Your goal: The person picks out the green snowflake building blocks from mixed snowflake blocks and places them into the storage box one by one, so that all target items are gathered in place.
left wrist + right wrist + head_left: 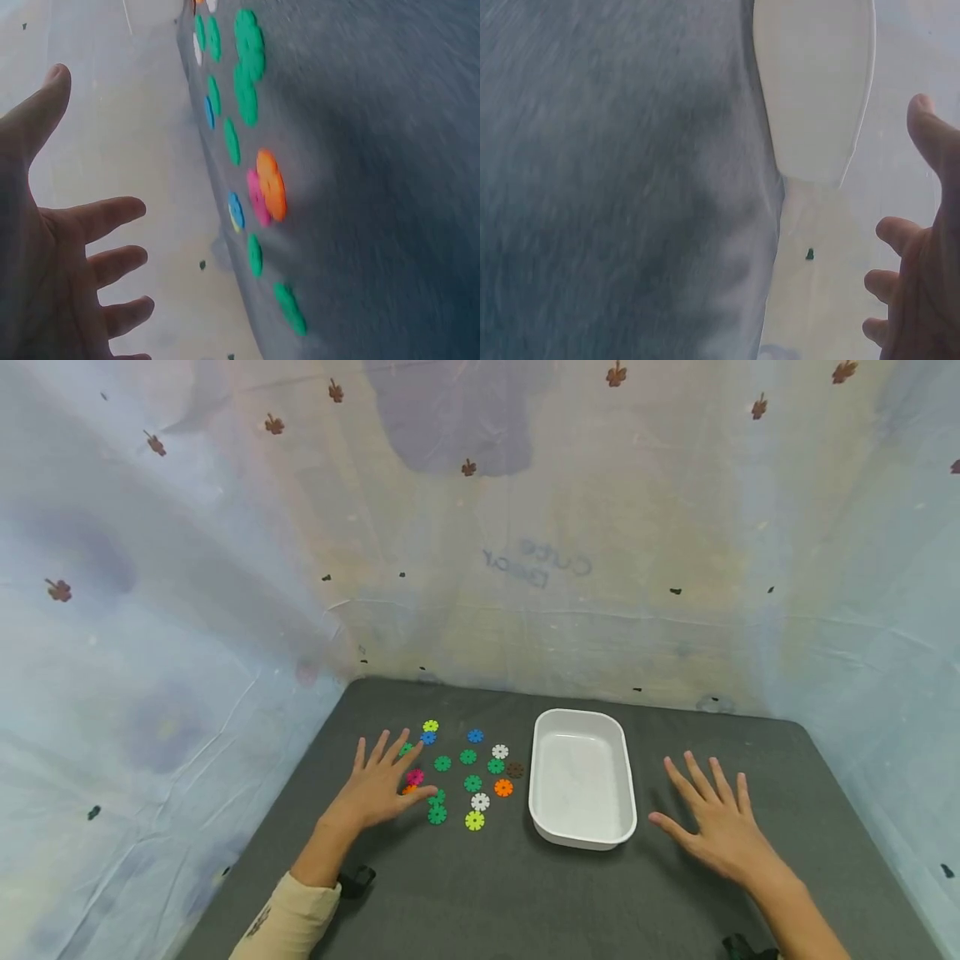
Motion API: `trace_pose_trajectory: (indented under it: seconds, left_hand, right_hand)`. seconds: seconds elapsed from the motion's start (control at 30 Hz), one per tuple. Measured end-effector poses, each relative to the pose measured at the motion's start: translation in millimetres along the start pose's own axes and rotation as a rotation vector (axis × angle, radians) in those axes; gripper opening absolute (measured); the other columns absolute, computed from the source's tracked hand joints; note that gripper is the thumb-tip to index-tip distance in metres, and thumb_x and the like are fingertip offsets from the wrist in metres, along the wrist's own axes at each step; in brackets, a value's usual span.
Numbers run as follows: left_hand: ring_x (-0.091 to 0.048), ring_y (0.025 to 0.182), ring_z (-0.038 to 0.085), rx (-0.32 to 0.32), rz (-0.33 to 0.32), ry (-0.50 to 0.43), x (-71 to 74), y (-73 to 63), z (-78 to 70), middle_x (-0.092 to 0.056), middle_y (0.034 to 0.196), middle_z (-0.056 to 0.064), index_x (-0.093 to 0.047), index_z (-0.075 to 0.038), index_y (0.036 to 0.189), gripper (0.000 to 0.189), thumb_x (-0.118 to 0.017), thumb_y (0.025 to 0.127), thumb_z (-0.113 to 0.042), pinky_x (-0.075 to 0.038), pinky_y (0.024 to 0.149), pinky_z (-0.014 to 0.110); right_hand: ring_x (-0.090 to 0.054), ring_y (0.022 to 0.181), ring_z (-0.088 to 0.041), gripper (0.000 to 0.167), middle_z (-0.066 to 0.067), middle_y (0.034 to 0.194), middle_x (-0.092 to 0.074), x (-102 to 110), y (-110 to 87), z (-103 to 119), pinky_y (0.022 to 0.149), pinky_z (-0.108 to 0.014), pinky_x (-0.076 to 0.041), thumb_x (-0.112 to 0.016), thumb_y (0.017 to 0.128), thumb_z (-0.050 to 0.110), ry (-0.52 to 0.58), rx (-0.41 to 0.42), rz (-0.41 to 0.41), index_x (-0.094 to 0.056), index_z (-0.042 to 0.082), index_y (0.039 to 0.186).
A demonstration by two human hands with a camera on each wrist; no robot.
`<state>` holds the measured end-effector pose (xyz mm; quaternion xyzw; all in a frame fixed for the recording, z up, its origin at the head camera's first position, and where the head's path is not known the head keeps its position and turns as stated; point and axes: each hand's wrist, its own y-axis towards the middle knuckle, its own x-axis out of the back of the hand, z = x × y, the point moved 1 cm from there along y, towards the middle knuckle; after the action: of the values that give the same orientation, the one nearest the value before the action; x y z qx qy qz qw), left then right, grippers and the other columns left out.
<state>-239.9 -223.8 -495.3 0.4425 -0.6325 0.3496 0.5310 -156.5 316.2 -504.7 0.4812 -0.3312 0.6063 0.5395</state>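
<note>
My left hand (pixel 377 792) is spread over the left side of a group of small notched plastic discs, holding nothing. The discs lie scattered on the table; among them are a green disc (pixel 437 814), a pink disc (pixel 415 777), an orange disc (pixel 503 787), a brown disc (pixel 515 770) and a yellow disc (pixel 475 821). Some discs are partly hidden by the left hand. To the right of the discs stands a white rectangular tub (pixel 581 777), with nothing inside it. Right of the tub, my right hand (pixel 723 828) hovers with fingers spread, apart from it.
A dark grey cloth covers the table (pixel 465 893). Pale patterned sheeting (pixel 480 610) hangs behind the table and at both sides. Dark straps (pixel 358 882) show at my wrists.
</note>
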Motion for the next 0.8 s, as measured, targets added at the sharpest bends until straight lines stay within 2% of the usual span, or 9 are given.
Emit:
trace_pose_trajectory:
  seconds: [0.27,0.53,0.8]
  left_hand:
    - [-0.01,0.164,0.043,-0.07,0.053,-0.039,-10.5,22.6,-15.2,-0.021,0.177,0.016,-0.035,-0.02,0.17,0.091,-0.056,0.1,-0.075,0.002,0.128,0.07]
    - [-0.024,0.162,0.042,-0.2,0.069,-0.114,-17.9,49.8,-31.6,-0.026,0.175,0.017,-0.041,-0.013,0.167,0.082,-0.062,0.104,-0.063,-0.009,0.131,0.063]
    - [-0.033,0.158,0.042,-0.238,0.144,-0.185,-28.1,71.5,-46.7,-0.036,0.171,0.017,-0.047,-0.011,0.163,0.072,-0.07,0.105,-0.049,-0.029,0.126,0.064]
  right_hand:
    - [0.005,0.164,-0.046,0.095,-0.014,0.18,-0.006,-5.3,6.8,20.6,0.126,-0.062,0.021,-0.064,0.103,0.061,0.022,0.06,-0.005,-0.013,0.025,0.175]
    - [-0.001,0.166,-0.041,0.098,-0.016,0.179,-0.012,-13.4,10.9,33.3,0.13,-0.055,0.015,-0.067,0.101,0.06,0.063,0.106,-0.009,-0.02,0.013,0.173]
    - [-0.01,0.165,-0.041,0.101,-0.017,0.178,-0.016,-22.6,15.1,45.7,0.133,-0.052,0.004,-0.07,0.099,0.062,0.081,0.139,-0.017,-0.023,0.007,0.171]
